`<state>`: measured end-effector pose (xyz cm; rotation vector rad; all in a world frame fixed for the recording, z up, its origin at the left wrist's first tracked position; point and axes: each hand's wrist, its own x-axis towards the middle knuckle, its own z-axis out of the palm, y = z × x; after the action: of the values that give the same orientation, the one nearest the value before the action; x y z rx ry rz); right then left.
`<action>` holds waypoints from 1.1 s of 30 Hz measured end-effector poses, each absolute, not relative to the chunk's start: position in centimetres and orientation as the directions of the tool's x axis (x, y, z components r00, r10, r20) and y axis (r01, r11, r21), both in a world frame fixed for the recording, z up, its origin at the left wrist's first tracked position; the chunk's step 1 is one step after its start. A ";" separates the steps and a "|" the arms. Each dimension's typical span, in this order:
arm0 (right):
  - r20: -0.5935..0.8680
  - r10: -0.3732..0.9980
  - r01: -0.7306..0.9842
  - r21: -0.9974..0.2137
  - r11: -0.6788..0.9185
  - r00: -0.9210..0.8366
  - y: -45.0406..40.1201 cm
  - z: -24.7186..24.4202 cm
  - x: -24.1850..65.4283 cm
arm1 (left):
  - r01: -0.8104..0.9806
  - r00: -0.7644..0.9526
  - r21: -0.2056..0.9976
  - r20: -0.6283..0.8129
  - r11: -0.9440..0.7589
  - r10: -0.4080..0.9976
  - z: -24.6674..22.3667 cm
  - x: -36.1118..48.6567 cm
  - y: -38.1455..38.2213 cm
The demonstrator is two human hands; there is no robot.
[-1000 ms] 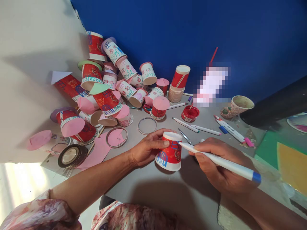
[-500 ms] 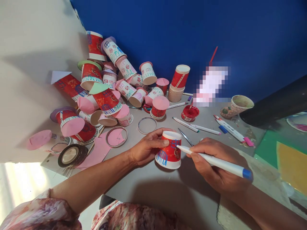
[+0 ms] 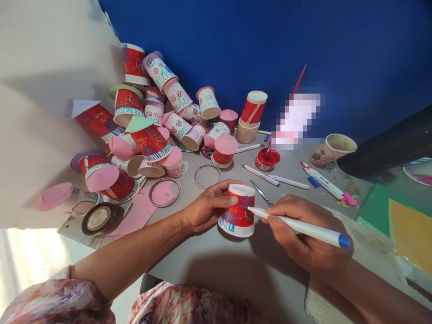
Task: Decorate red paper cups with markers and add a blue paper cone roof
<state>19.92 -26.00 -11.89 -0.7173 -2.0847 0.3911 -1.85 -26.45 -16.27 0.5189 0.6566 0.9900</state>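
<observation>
A red and white paper cup (image 3: pixel 240 218), upside down with its wide rim at the bottom, is gripped by my left hand (image 3: pixel 207 207), thumb across its front. Blue marker lines on it form a window grid near the top and a striped arch at the lower left. Between the thumb and fingers of my right hand (image 3: pixel 300 229) is a white felt-tip marker (image 3: pixel 310 230) with a blue end. Its tip is at the cup's front, just below the window grid; I cannot tell whether it touches.
Decorated paper cups (image 3: pixel 148 139) with coloured paper roofs pile up at the left. Behind my hands lie scissors (image 3: pixel 261 192), several markers (image 3: pixel 261 175), a red paint pot (image 3: pixel 267 158) and tape rings (image 3: pixel 207 176). A stained cup (image 3: pixel 340 148) stands at the right.
The marker tip has shifted slightly down and left along the cup, and its blue end has moved a little left and up. My left hand keeps its grip.
</observation>
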 end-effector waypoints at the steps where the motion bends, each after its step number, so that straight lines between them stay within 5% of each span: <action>1: 0.640 0.619 0.343 -0.515 0.785 -0.456 -26.0 -11.8 19.9 | -0.586 0.388 0.668 -0.266 0.459 0.882 -16.3 -1.9 -26.4; 14: 0.678 0.608 0.377 -0.481 0.792 -0.413 -25.9 -12.9 20.6 | -0.650 0.359 0.625 -0.247 0.431 0.900 -16.2 -2.0 -26.5; 20: 0.667 0.457 0.300 -0.345 0.889 -0.588 -25.4 -14.2 20.3 | -0.693 0.302 0.608 -0.243 0.387 0.922 -16.0 -2.0 -26.4; 24: 0.710 0.434 0.361 -0.264 0.894 -0.555 -24.8 -15.0 20.4 | -0.696 0.321 0.602 -0.226 0.391 0.920 -15.9 -2.0 -26.4; 33: 0.735 0.525 0.447 -0.333 0.830 -0.428 -23.6 -15.0 20.8 | -0.713 0.308 0.555 -0.301 0.428 0.903 -16.0 -2.7 -26.5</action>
<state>20.79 -23.61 -14.98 -0.7118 -2.0862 0.1073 -2.69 -26.52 -15.97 0.3466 0.6315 1.0968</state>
